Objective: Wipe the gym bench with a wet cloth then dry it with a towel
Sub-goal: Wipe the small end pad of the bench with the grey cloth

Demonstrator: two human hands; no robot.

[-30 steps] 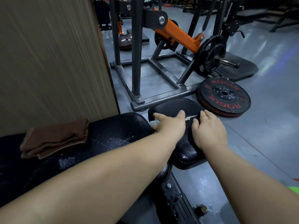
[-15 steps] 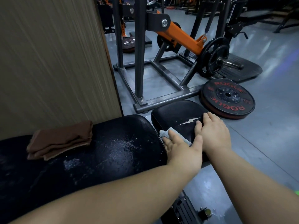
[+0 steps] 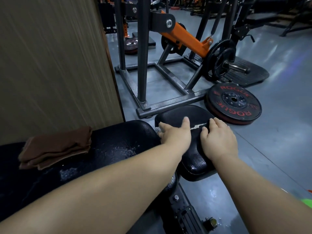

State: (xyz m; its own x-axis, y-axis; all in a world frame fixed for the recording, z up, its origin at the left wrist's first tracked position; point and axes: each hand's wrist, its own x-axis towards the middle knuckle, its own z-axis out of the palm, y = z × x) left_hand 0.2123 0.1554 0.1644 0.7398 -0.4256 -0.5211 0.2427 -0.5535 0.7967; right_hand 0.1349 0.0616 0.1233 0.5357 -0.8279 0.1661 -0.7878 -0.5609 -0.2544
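Wet black bench [image 3: 109,149], folded brown towel [image 3: 55,147] at its far edge. On the seat pad [image 3: 182,112]: left hand [image 3: 175,132], fingers straight, pressing the pale cloth [image 3: 157,130] at the pad's left edge; right hand [image 3: 217,137] resting relaxed, holding nothing, at its right edge.

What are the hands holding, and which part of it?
The left hand presses a pale cloth flat on the seat pad, covering most of it; only its edge peeks out. The right hand rests on the pad, holding nothing.
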